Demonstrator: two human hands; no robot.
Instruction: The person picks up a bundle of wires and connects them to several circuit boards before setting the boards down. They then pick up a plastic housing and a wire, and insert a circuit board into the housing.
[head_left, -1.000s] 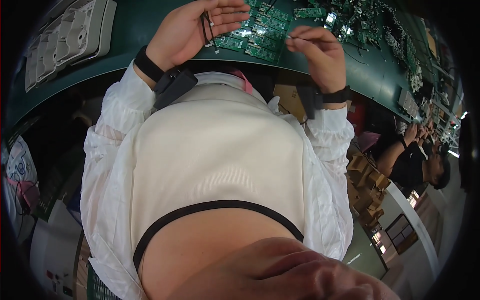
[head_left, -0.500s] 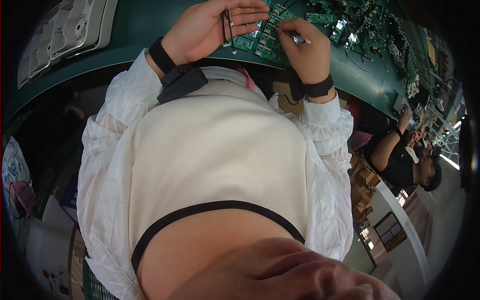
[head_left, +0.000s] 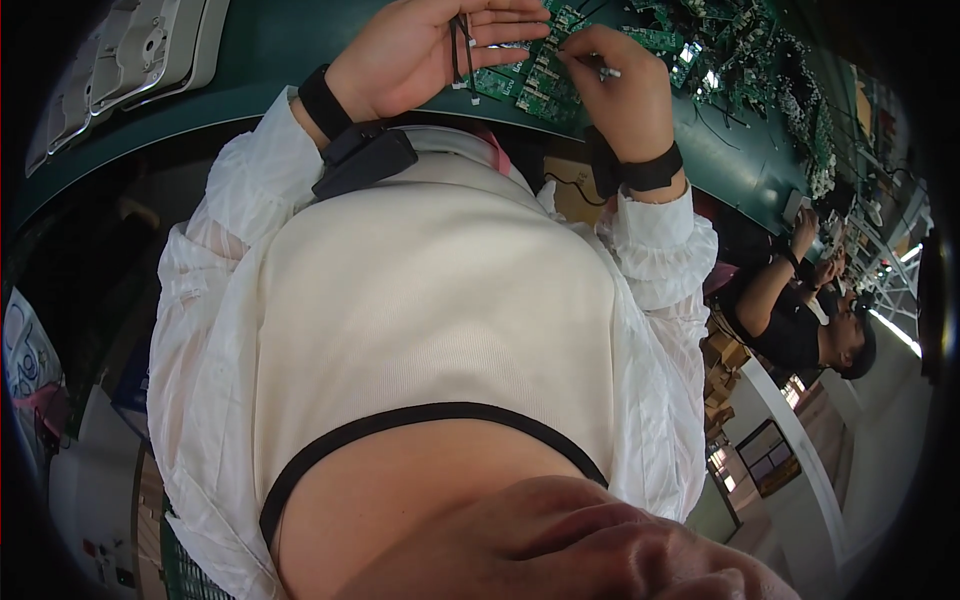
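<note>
My left hand [head_left: 410, 62] is palm up over the bench, fingers stretched out, with a few short black cables [head_left: 462, 55] lying across it. Their small white connectors [head_left: 474, 99] hang past its lower edge. Beneath its fingertips and extending right lies a panel of green circuit boards [head_left: 540, 85]. My right hand [head_left: 625, 90] is closed in a pinch at the panel's right side, thumb and forefinger together. From between its fingers a small white-tipped piece [head_left: 610, 73] sticks out; its kind is too small to make out.
Grey-white moulded housings [head_left: 150, 45] are stacked at the left on the dark green bench [head_left: 270, 60]. At the right is a heap of green boards with dark wires [head_left: 745, 60]. Farther right, another person [head_left: 790, 310] in black sits working at the bench.
My right hand has shifted slightly up and to the right, still pinched. My left hand keeps its pose with the cables, a little to the right.
</note>
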